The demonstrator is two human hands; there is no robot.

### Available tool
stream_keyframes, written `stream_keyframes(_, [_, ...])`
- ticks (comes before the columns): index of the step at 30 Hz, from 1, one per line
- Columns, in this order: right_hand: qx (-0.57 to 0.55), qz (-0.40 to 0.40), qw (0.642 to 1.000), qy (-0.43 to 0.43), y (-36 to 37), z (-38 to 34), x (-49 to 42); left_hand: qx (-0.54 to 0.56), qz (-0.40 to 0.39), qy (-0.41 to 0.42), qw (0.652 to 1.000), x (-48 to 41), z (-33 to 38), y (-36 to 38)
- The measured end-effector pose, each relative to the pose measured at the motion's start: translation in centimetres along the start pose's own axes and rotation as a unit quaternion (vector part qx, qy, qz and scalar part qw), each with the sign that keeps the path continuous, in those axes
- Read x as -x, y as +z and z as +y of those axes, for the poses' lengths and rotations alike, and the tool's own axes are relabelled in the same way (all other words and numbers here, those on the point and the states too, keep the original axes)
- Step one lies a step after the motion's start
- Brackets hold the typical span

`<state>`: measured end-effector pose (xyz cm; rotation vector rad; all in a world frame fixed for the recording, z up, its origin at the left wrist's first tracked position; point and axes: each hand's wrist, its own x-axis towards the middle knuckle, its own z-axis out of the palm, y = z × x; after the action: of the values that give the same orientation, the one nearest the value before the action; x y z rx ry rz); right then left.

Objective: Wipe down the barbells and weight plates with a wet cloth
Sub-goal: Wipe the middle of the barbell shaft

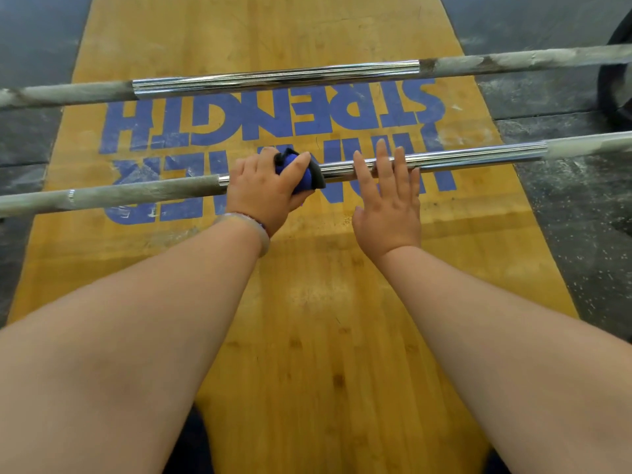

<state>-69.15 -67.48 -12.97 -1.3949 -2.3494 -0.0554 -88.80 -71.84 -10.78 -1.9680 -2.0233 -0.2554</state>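
Two barbells lie across a wooden lifting platform. The near barbell [478, 156] has a shiny middle and chalk-grey knurled ends. My left hand [263, 191] grips a blue and dark grey cloth [302, 176] wrapped round that bar, just right of the left knurled part. To the right of the cloth, my right hand [388, 200] rests flat on the smooth bar with straight, spread fingers. The far barbell [273, 80] lies parallel behind, untouched.
The yellow wooden platform [307, 319] carries blue lettering under the bars. Black rubber flooring [574, 234] dusted with chalk flanks it on both sides. The edge of a black weight plate [612, 90] shows at the far right.
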Motion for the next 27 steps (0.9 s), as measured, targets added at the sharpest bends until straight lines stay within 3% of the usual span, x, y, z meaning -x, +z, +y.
stream_keyframes(4, [0.033,-0.071,0.997,0.008,-0.4,-0.4,0.0,0.003,-0.125,0.024,0.992,-1.5,-1.0,-1.5])
stream_keyframes(10, [0.065,-0.115,0.991,0.019,-1.2,-0.6,-1.9,0.154,-0.255,-0.088,0.951,-4.8,-1.2,-2.8])
stream_keyframes(12, [0.068,-0.119,0.990,0.031,-1.1,-1.0,-2.1,0.116,-0.200,-0.091,0.969,-4.2,-0.9,-2.5])
stream_keyframes(15, [0.053,-0.117,0.991,0.045,-1.1,-1.4,-2.0,0.037,0.005,-0.020,0.999,-0.1,0.8,0.2])
stream_keyframes(17, [0.055,-0.117,0.990,0.046,-1.1,-1.5,-2.0,-0.022,0.079,0.024,0.996,1.8,1.7,1.9])
stream_keyframes(19, [0.061,-0.117,0.990,0.044,-1.0,-1.4,-1.9,-0.030,0.084,0.026,0.996,2.0,1.3,2.3])
stream_keyframes(24, [0.060,-0.106,0.992,0.042,-0.9,-1.2,-1.9,-0.047,0.090,-0.096,0.990,2.5,0.1,2.2])
stream_keyframes(27, [0.067,-0.127,0.989,0.040,-1.2,-1.3,-2.0,-0.050,0.109,-0.058,0.991,1.7,2.8,2.7])
